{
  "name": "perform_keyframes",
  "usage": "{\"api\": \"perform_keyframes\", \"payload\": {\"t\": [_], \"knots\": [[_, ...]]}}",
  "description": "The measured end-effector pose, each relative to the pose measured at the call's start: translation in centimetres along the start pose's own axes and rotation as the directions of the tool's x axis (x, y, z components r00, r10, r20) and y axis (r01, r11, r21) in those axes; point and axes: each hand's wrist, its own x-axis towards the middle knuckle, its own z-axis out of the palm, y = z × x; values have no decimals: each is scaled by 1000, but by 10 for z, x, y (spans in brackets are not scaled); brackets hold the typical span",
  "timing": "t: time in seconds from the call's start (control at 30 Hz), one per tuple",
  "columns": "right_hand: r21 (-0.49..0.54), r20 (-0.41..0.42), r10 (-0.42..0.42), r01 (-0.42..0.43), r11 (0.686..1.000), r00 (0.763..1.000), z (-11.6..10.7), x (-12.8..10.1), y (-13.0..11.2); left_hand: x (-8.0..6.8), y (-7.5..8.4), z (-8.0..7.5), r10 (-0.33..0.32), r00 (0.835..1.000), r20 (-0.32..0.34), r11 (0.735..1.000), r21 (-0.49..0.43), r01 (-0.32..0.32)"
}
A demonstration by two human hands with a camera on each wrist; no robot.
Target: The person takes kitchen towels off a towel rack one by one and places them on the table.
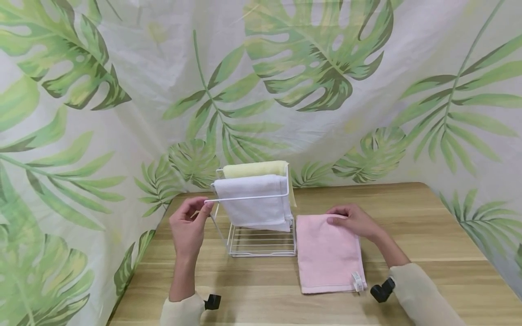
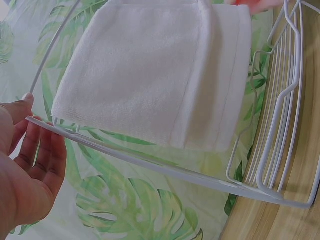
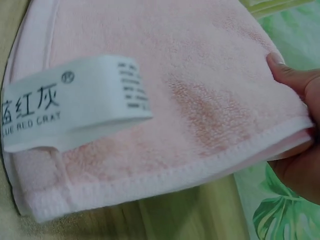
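Observation:
A white wire towel rack [image 1: 261, 256] stands on the table, with a white towel [image 1: 253, 210] and a pale yellow towel [image 1: 254, 169] draped over its rails. My left hand [image 1: 188, 228] pinches the left end of the front top bar between thumb and fingers. To the right of the rack, my right hand [image 1: 355, 222] holds a folded pink towel [image 1: 328, 258] by its top right corner. The thumb lies on top of the cloth and the fingers are underneath, as the right wrist view shows. A printed white label [image 3: 95, 100] sticks out from the pink towel's edge.
The wood-grain table [image 1: 424, 235] carries the rack near its left side. A cloth with green leaf prints [image 1: 310, 136] hangs behind and beside the table. Black wrist cameras, such as the one by the right sleeve [image 1: 382, 290], sit at both cuffs.

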Motion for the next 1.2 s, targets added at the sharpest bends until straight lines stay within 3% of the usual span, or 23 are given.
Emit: {"api": "perform_keyframes", "payload": {"t": [0.43,0.7,1.2], "knots": [[-94,-90,-26,18,995,996,19,23,41,2,-2,0,18,1000,4,1000,9,-19],[-162,-100,-60,44,986,993,32,35,64,0,-1,-1,8,1000,1,1000,12,-8],[-185,-98,-39,21,982,994,36,38,69,0,0,0,6,1000,1,1000,-1,-6]]}}
